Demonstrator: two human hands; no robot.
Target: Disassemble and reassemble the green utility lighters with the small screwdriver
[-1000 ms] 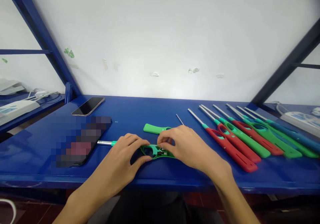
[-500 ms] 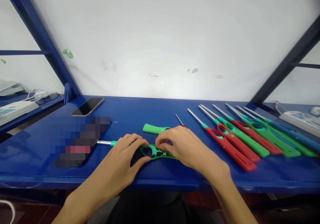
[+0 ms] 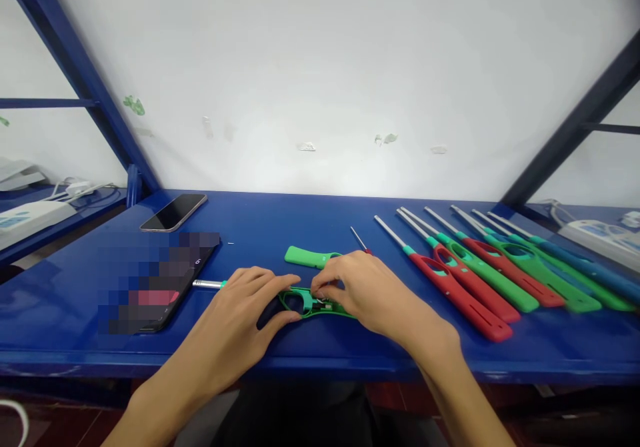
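Note:
An opened green lighter (image 3: 305, 304) lies across the blue table, its inner parts showing and its metal tube (image 3: 207, 284) pointing left. My left hand (image 3: 250, 307) holds it around the trigger loop, thumb on the near side and fingers on the far side. Over the handle part, the fingers of my right hand (image 3: 355, 290) are pinched at the inner parts; what they grip is too small to make out. Just behind lies a separate green shell half (image 3: 307, 257), its right end hidden by my right hand. A thin screwdriver (image 3: 359, 239) shows beyond that hand.
Several red, green and blue long lighters (image 3: 465, 294) lie in a slanted row at the right. At the left are a phone (image 3: 175, 212) and a partly pixelated dark phone (image 3: 173, 300). A white wall stands behind the table (image 3: 260, 214).
The fingers of my left hand have shifted slightly on the lighter. My right hand stays nearly in the same place over the inner parts.

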